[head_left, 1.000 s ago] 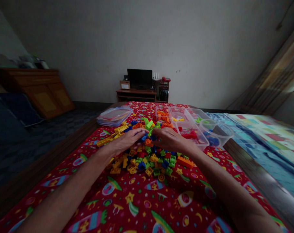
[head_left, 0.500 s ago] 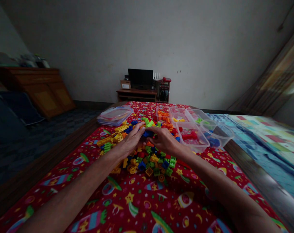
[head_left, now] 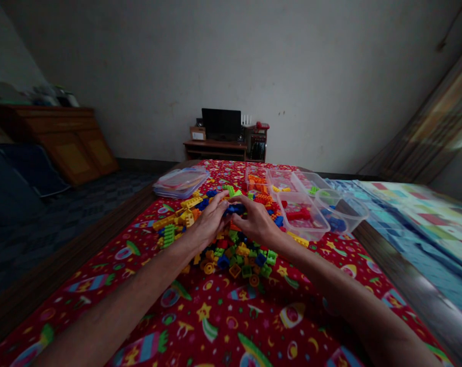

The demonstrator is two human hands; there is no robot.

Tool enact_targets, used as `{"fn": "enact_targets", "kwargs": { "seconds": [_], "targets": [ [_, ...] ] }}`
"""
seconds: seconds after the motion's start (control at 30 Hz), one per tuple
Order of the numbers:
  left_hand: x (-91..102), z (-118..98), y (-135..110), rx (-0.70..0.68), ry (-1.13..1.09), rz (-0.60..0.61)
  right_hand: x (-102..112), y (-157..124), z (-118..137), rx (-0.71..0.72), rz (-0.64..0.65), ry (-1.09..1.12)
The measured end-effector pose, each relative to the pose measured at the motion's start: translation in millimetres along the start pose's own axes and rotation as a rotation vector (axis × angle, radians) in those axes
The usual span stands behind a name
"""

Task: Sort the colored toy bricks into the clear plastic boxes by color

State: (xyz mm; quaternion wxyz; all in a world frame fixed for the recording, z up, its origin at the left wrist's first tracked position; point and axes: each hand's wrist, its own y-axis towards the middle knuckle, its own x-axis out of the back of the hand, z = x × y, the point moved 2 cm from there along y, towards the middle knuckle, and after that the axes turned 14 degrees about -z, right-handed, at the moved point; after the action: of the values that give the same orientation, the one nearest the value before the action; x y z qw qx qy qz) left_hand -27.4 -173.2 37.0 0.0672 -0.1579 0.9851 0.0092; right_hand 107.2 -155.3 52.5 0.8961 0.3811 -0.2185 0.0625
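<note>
Between my two hands is a blue building brick piece (head_left: pixel 235 209), held just above a heap of mixed toy building bricks (head_left: pixel 242 250). My left hand (head_left: pixel 211 219) grips its left end, fingers closed. My right hand (head_left: pixel 254 218) pinches the right end between thumb and fingers. Whether it is one brick or several joined is hard to make out. Yellow, green, blue, red and orange bricks lie under and around both hands, and part of the heap is hidden by them.
Clear plastic boxes (head_left: pixel 310 230) at the right hold bricks sorted by colour. A round clear tub (head_left: pixel 355 216) with blue pieces stands beside them. Stacked lids (head_left: pixel 181 183) lie at the back left. A red patterned cloth (head_left: pixel 223 316) covers the table.
Both hands have stayed over the heap and turned slightly, so more of the blue piece shows between them. A yellow brick by the boxes is more visible beside my right wrist.
</note>
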Motion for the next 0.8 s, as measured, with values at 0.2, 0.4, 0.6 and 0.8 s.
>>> {"fn": "enact_targets", "kwargs": {
  "seconds": [0.2,0.4,0.6,0.8],
  "targets": [
    [-7.7,-2,-9,-0.040,-0.021,0.021,-6,-4,4,-0.044,0.076,0.064],
    [-4.6,-3,-4,-0.219,0.071,0.123,12,8,1,-0.024,0.029,-0.036],
    [4.0,-3,5,-0.499,0.228,0.057,74,34,-24,0.066,-0.231,-0.368],
    [3.9,3,10,-0.641,0.450,0.100,169,39,-67,-0.064,-0.387,-0.847]
  ]
}}
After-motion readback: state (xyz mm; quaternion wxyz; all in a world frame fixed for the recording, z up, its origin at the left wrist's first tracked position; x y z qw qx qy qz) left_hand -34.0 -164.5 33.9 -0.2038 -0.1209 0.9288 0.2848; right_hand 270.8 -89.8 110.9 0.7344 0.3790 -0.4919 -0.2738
